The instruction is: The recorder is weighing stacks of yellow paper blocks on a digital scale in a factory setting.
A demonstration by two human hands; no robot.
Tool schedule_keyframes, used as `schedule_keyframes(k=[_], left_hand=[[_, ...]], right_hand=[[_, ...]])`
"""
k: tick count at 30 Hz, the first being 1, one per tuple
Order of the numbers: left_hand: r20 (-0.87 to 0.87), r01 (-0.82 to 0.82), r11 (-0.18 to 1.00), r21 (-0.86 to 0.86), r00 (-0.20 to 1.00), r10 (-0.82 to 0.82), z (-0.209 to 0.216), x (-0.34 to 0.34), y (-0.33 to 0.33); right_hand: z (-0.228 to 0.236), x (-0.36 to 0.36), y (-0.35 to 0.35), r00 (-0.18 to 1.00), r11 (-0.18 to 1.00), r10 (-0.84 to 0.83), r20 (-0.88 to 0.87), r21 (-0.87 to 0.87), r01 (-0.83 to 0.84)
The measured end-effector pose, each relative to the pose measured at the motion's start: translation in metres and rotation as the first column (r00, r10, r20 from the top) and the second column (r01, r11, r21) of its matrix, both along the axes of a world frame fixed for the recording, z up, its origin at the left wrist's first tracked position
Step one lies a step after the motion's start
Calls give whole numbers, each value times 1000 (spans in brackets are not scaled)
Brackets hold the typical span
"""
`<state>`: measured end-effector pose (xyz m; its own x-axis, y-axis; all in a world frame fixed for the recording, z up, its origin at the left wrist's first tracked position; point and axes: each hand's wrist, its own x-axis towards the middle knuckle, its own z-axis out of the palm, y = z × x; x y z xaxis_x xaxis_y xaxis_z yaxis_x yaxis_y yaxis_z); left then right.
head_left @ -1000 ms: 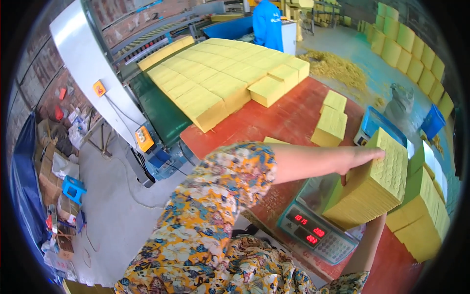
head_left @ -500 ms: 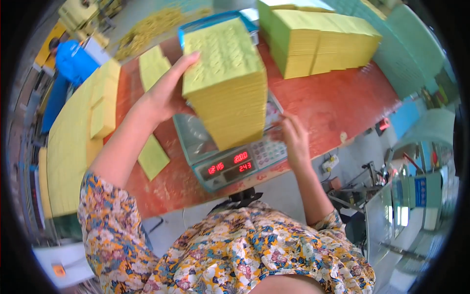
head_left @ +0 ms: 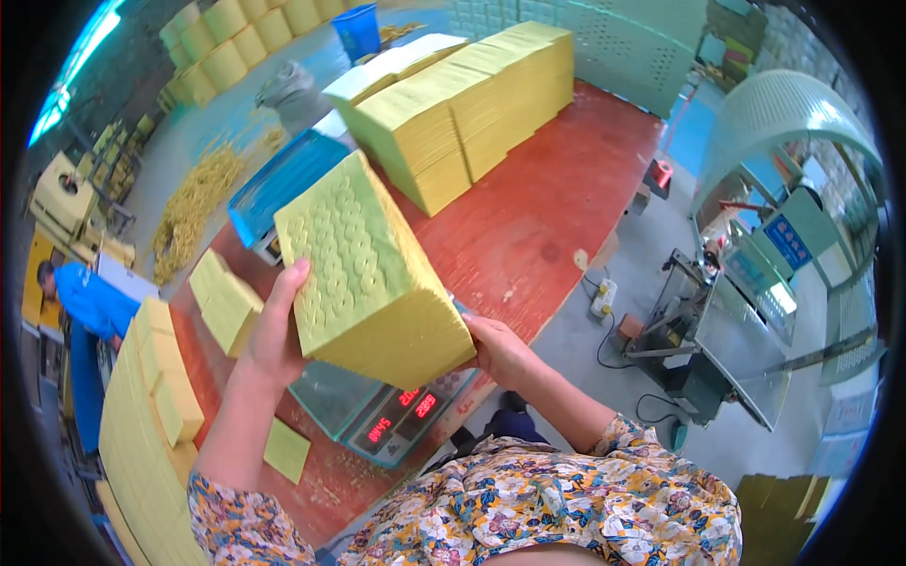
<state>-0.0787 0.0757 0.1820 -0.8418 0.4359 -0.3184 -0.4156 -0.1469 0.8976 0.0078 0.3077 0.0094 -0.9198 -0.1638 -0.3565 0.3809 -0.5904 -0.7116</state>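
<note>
A thick block of yellow paper sheets [head_left: 392, 321], its top face pressed with rows of ring patterns, is tilted between my two hands. My left hand [head_left: 276, 330] grips its left side, the thumb lying on the top face. At the lower right corner my right hand [head_left: 500, 349] holds on, its fingers partly hidden by the block. Beneath is a digital scale [head_left: 326, 391] with a lit red display, much of it covered by the block. A single yellow sheet [head_left: 287, 450] lies on the red table [head_left: 524, 236] left of the scale.
Long stacks of yellow paper [head_left: 453, 99] stand at the table's back; smaller piles [head_left: 226, 302] lie left. A blue tray [head_left: 283, 184] sits behind the held block. A large paper stack [head_left: 142, 443] borders the left side. A person in blue [head_left: 90, 297] stands far left. Metal machinery [head_left: 727, 330] is at right.
The view has turned right. The paper block is now tilted, its lower end swung to the right. My right hand has gone from beside the block to gripping its lower corner.
</note>
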Motion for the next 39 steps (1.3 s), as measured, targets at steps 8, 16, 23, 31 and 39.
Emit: schedule_keyframes(k=[8, 16, 23, 31, 39], left_hand=[[-68, 39, 994, 100, 997, -32, -11, -21, 127], [100, 115, 992, 52, 988, -120, -97, -89, 331], [175, 291, 955, 51, 939, -296, -100, -176, 539], [91, 169, 985, -38, 982, -165, -114, -276, 708], [51, 178, 984, -31, 983, -176, -103, -331, 758]], right_hand=[[-3, -37, 135, 993, 993, -86, -81, 69, 91], [-48, -101, 360, 987, 918, -160, 16, 369, 143], [-85, -174, 545, 935, 685, -274, -224, 637, 353], [-66, -211, 559, 652, 5, -420, -631, 716, 698], [-71, -310, 581, 591, -276, -416, -691, 716, 642]])
